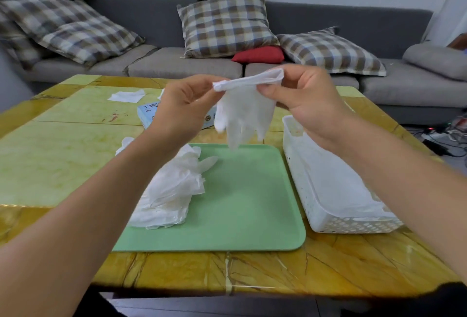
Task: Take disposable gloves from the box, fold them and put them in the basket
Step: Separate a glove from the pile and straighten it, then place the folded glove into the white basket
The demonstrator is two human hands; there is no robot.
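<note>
Your left hand (182, 107) and right hand (305, 96) each pinch one end of the cuff of a translucent white glove (242, 117), which hangs fingers-down above the far edge of the green tray (240, 203), left of the white basket (316, 190).

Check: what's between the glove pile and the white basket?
Only bare green tray, per the head view. The glove pile lies on its left side; the white basket stands off its right edge.
</note>
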